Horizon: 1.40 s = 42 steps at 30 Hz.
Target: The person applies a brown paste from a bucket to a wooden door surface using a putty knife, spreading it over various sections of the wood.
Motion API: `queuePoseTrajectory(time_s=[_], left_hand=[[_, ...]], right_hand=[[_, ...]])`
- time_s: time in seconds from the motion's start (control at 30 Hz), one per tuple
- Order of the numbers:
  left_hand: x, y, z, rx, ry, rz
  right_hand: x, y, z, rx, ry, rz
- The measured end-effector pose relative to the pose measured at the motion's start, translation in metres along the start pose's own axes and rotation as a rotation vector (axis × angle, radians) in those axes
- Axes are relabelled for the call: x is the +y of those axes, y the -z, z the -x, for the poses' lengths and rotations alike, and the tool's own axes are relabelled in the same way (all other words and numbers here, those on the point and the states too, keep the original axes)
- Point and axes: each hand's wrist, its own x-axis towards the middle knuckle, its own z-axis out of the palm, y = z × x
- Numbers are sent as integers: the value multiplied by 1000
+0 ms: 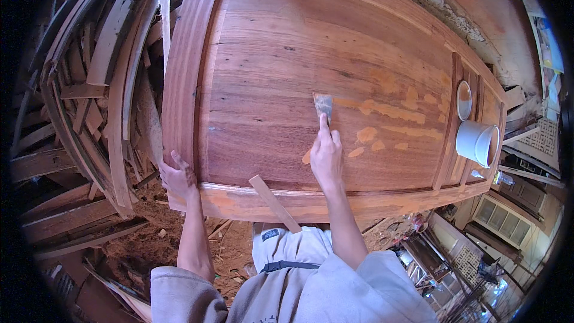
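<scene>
A large reddish-brown wooden panel door (269, 54) lies flat in front of me. My right hand (327, 152) grips a putty knife (323, 105), its wide blade laid on the door's main panel. Orange-tan filler smears (391, 109) spread over the wood to the right of the blade, with smaller dabs below them. The knife's handle is mostly hidden inside my fingers. My left hand (178, 174) rests at the door's near left corner, fingers spread against the frame's edge. A thin wood strip (275, 202) lies across the near frame between my arms, sticking out over the edge.
On the door's right end stand a white tub (476, 143) and a round lid (464, 100) with filler on it. Scrap boards (116, 42) are heaped at the left. Sawdust (161, 233) covers the ground below. A wall (445, 6) runs behind the far edge.
</scene>
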Motion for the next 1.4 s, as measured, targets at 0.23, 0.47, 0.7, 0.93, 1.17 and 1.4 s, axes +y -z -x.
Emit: queuePoseTrajectory(time_s=[0.23, 0.47, 0.7, 0.93, 1.17, 1.4], left_hand=[[-4, -1, -2, 1, 11, -36], [-3, -7, -3, 5, 7, -43], [-1, -1, -1, 13, 20, -13], [-3, 0, -3, 41, -20, -23], [-6, -3, -3, 40, -33, -77], [-7, -8, -3, 52, -32, -76]], right_hand=[[-4, -2, 19, -53, -8, 101], [-10, 62, -54, -240, 255, 397], [11, 119, -86, -485, 311, 536], [31, 126, -52, -429, 124, 430], [6, 19, 7, -34, 78, -4], [3, -19, 10, -30, 28, 103]])
